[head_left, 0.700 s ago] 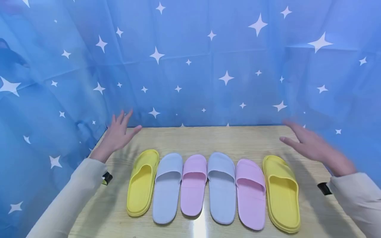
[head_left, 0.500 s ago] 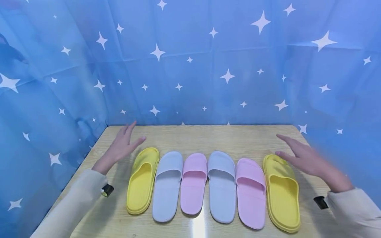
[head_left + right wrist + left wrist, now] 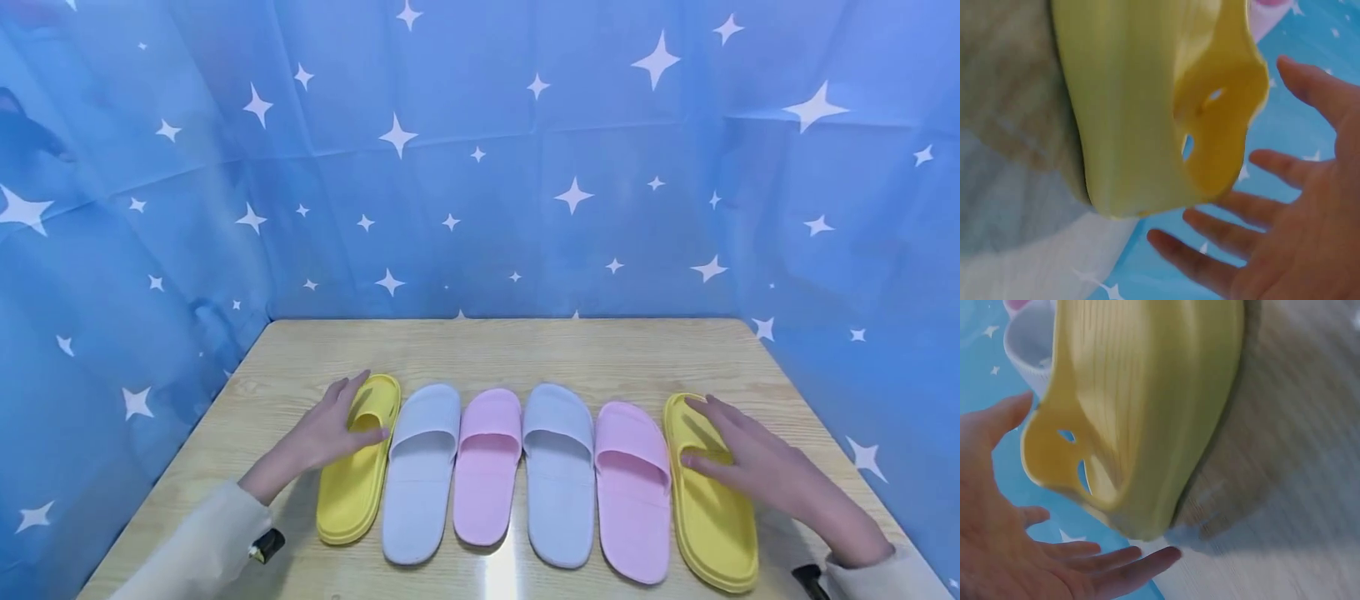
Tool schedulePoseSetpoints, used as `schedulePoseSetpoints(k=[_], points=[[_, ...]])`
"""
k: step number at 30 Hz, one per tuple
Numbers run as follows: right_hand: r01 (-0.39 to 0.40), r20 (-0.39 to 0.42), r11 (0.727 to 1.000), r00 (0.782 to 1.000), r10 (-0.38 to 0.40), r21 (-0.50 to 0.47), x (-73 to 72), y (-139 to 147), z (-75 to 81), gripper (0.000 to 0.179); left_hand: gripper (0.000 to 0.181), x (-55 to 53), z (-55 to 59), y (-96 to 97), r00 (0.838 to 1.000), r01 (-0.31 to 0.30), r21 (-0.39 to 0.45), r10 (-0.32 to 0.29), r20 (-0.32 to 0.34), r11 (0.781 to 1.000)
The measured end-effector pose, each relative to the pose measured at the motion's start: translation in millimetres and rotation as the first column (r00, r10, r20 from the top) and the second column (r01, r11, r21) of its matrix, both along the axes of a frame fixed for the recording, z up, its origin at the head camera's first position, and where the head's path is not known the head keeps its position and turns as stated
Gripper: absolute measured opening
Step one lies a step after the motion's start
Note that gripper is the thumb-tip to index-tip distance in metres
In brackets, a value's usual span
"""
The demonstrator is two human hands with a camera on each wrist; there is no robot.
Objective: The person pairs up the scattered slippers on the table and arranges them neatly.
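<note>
Two yellow slippers lie at the ends of a row on the table. Over the strap of the left yellow slipper (image 3: pixel 348 492) is my left hand (image 3: pixel 322 437), its fingers spread and thumb apart. My right hand (image 3: pixel 765 462) hovers the same way over the right yellow slipper (image 3: pixel 716 533), fingers extended. In both wrist views a gap shows between palm and strap, and neither hand grips anything. Between them lie a grey-blue slipper (image 3: pixel 416 508), a pink slipper (image 3: pixel 483 492), a second grey-blue slipper (image 3: pixel 558 508) and a second pink slipper (image 3: pixel 633 525), toes pointing away.
The slippers stand side by side on a light wooden table (image 3: pixel 510 350). A blue curtain (image 3: pixel 480 208) with white stars hangs behind the table's far edge and along the sides.
Both hands have come down and nearer, from above the table's far corners to over the two yellow slippers. The slippers have stayed in place.
</note>
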State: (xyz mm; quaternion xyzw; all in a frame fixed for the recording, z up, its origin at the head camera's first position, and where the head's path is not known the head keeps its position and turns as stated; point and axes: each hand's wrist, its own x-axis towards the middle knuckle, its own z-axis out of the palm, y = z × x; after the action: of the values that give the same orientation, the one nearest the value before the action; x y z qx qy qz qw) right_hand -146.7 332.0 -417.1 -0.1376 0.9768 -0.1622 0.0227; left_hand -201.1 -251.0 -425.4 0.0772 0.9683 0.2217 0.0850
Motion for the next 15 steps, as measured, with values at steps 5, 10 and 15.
schedulePoseSetpoints(k=[5, 10, 15], points=[[0.039, -0.027, 0.999, 0.999, -0.038, 0.012, 17.3, -12.8, -9.0, 0.100, 0.120, 17.8, -0.5, 4.8, 0.997, -0.007, -0.036, 0.009, 0.079, 0.999], [0.071, 0.014, 0.997, 0.997, -0.071, -0.005, 31.4, -20.2, -17.0, 0.119, 0.131, 33.7, 4.7, 11.3, 0.991, -0.010, -0.028, 0.014, 0.133, 1.000], [0.084, 0.046, 0.996, 0.995, -0.084, 0.001, 38.0, -23.2, -20.6, 0.133, 0.144, 43.9, 9.2, 16.9, 0.985, -0.022, -0.041, 0.029, 0.170, 0.999]])
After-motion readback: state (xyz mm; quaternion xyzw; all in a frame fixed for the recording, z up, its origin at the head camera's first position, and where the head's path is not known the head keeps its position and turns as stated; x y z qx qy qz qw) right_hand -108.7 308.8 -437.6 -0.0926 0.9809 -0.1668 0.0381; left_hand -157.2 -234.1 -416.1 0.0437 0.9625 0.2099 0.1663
